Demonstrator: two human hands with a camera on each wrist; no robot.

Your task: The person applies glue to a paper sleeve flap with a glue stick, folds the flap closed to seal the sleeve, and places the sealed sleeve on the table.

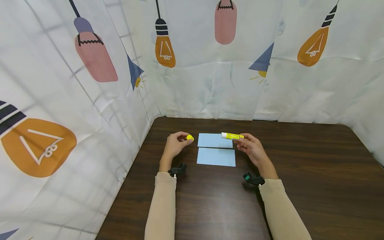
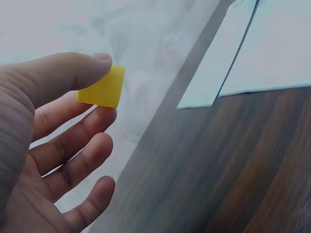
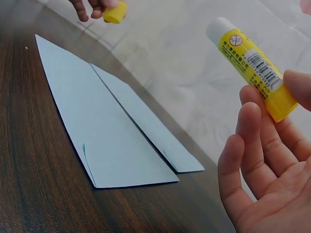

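My left hand pinches a small yellow cap between thumb and fingers, left of the paper. Between the thumb and fingers of my right hand is a glue stick, held by its yellow base end. Its white end is uncapped and points left, over the far sheet in the head view. Two pale blue rectangular pieces of paper lie one behind the other with a thin gap: the near sheet and the far sheet. Faint curved lines mark their right ends in the right wrist view.
The dark wooden table stretches to both sides and toward me. A pale curtain printed with bulbs and lamps hangs behind the table and along its left side. Dark bands with devices sit on the left wrist and right wrist.
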